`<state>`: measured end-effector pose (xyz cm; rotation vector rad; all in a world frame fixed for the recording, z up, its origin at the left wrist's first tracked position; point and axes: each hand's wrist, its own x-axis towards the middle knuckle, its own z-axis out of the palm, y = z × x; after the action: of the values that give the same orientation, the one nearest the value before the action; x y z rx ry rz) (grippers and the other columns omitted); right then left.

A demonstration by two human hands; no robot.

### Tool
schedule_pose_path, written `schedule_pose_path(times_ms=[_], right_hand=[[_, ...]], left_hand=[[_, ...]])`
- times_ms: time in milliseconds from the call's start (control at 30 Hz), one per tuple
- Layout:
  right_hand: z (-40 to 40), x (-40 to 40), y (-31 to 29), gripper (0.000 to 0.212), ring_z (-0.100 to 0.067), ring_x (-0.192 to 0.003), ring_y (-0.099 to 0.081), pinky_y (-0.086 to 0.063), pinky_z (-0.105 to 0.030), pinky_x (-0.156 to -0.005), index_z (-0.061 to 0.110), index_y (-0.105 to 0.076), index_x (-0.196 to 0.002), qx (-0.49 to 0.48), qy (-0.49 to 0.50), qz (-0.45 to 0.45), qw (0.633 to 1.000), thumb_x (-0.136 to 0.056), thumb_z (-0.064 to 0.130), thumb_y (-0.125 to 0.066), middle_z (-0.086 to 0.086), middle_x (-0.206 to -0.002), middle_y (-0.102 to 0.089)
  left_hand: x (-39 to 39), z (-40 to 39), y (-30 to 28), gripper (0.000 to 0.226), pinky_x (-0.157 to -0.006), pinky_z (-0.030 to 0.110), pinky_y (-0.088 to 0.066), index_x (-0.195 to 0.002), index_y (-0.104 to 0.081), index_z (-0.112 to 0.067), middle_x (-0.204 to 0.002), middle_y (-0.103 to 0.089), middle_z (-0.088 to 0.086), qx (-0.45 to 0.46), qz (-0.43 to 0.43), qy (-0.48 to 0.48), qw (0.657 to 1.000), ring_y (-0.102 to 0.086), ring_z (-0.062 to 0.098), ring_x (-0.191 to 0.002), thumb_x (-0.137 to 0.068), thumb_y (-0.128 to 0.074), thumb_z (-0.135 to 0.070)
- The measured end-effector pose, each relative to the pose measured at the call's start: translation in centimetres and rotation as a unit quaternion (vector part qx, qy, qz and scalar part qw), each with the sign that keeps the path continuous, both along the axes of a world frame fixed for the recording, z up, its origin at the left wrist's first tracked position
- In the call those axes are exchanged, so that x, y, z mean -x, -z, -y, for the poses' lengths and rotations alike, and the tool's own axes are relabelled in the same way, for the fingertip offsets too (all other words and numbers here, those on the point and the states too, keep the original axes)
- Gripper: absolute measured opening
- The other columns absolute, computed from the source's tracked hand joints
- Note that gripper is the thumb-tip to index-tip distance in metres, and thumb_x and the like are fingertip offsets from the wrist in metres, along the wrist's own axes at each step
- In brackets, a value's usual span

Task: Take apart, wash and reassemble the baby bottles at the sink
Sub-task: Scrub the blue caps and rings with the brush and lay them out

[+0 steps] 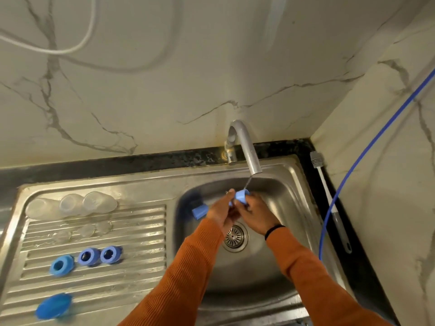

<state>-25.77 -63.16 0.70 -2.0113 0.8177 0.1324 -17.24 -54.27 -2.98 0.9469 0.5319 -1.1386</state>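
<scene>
Right of centre, your left hand (220, 214) and right hand (255, 214) together pinch a small blue plastic cap (242, 196) under the curved steel faucet (246, 147). The ribbed stainless drainboard (141, 231) fills the lower left, below a veined marble wall (141, 90).

No text, label, brand or number can be read on anything here.

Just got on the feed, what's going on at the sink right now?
A person is rinsing a blue bottle cap under a thin stream from the tap, with the left hand and right hand both holding it over the sink basin. Another blue cap lies in the basin by the left hand. On the drainboard sit three clear bottles, three blue rings and a blue lid. A bottle brush lies on the counter to the right.
</scene>
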Motion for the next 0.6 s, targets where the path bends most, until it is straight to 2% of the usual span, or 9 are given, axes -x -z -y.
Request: schedule_pose_path(times_ms=[100,233,300,333,367,433,467,533,600], right_hand=[[0.2,-0.3,0.4,0.037,-0.021,-0.119,-0.061,-0.046,-0.035,-0.109,0.004,-0.066,-0.132,0.042,0.0,0.011,0.999,-0.098,0.019,-0.069,-0.011,-0.131,-0.06],[-0.1,-0.6,0.6,0.034,-0.012,-0.112,-0.063,-0.052,-0.027,-0.1,0.01,-0.068,-0.12,0.06,0.019,0.09,0.994,-0.087,0.005,-0.077,-0.001,-0.123,-0.063],[-0.3,-0.9,0.5,0.041,-0.009,-0.104,-0.067,-0.056,-0.026,-0.091,0.014,-0.063,-0.119,-0.04,0.125,0.13,0.983,-0.084,-0.002,-0.077,0.002,-0.117,-0.067],[-0.4,-1.3,0.5,0.042,-0.013,-0.099,-0.069,-0.059,-0.03,-0.086,0.013,-0.059,-0.12,-0.133,0.199,0.14,0.961,-0.085,-0.006,-0.074,-0.003,-0.113,-0.069],[-0.5,-1.6,0.6,0.038,-0.018,-0.09,-0.071,-0.061,-0.034,-0.078,0.012,-0.058,-0.117,-0.253,0.276,0.15,0.915,-0.087,-0.009,-0.068,-0.009,-0.105,-0.069],[-1.2,-1.8,0.6,0.021,-0.023,-0.075,-0.069,-0.06,-0.035,-0.066,0.009,-0.061,-0.108,-0.461,0.363,0.148,0.796,-0.091,-0.003,-0.058,-0.019,-0.094,-0.066],[-1.7,-1.6,0.6,0.018,-0.025,-0.075,-0.069,-0.058,-0.034,-0.067,0.006,-0.064,-0.109,-0.519,0.374,0.139,0.756,-0.093,0.004,-0.056,-0.021,-0.097,-0.066],[-2.6,-1.1,0.7,0.025,-0.025,-0.08,-0.072,-0.056,-0.032,-0.071,0.001,-0.066,-0.112,-0.571,0.356,0.12,0.73,-0.094,0.014,-0.054,-0.019,-0.099,-0.07],[-3.7,-0.7,0.4,0.024,-0.023,-0.08,-0.073,-0.058,-0.032,-0.068,0.002,-0.069,-0.107,-0.564,0.341,0.112,0.744,-0.096,0.016,-0.053,-0.017,-0.097,-0.073]], left_hand=[[0.1,-1.2,1.1,0.032,-0.07,0.036,-0.063,-0.12,-0.068,-0.002,-0.101,-0.078,0.021,-0.044,0.021,0.005,0.999,-0.078,0.029,-0.084,-0.096,-0.072,-0.022],[-0.5,-2.5,1.1,0.03,-0.079,0.039,-0.063,-0.124,-0.067,0.0,-0.104,-0.076,0.019,-0.083,0.06,0.059,0.993,-0.076,0.03,-0.09,-0.097,-0.066,-0.014],[-0.8,-3.4,0.8,0.031,-0.079,0.037,-0.06,-0.129,-0.064,-0.004,-0.105,-0.074,0.017,-0.103,0.139,0.083,0.982,-0.072,0.028,-0.087,-0.101,-0.064,-0.017],[-0.8,-3.9,0.5,0.033,-0.08,0.035,-0.059,-0.133,-0.063,-0.008,-0.109,-0.073,0.016,-0.094,0.187,0.088,0.974,-0.071,0.027,-0.088,-0.102,-0.064,-0.018],[-0.8,-4.4,0.1,0.034,-0.083,0.033,-0.059,-0.135,-0.062,-0.013,-0.114,-0.073,0.012,-0.08,0.244,0.1,0.961,-0.071,0.025,-0.093,-0.101,-0.065,-0.02],[-0.7,-5.6,-0.6,0.038,-0.091,0.027,-0.057,-0.133,-0.065,-0.024,-0.12,-0.073,0.0,-0.083,0.391,0.149,0.904,-0.071,0.016,-0.106,-0.096,-0.073,-0.026],[-0.4,-6.1,-0.9,0.041,-0.095,0.023,-0.054,-0.13,-0.067,-0.026,-0.121,-0.072,-0.005,-0.101,0.464,0.182,0.861,-0.068,0.01,-0.111,-0.091,-0.079,-0.029],[0.3,-6.5,-0.9,0.049,-0.097,0.011,-0.045,-0.129,-0.067,-0.031,-0.126,-0.066,-0.013,-0.157,0.573,0.238,0.768,-0.06,0.004,-0.114,-0.083,-0.086,-0.029],[1.1,-6.7,-1.2,0.048,-0.086,0.0,-0.04,-0.125,-0.066,-0.037,-0.122,-0.057,-0.021,-0.2,0.616,0.253,0.719,-0.055,-0.002,-0.108,-0.082,-0.085,-0.031]])
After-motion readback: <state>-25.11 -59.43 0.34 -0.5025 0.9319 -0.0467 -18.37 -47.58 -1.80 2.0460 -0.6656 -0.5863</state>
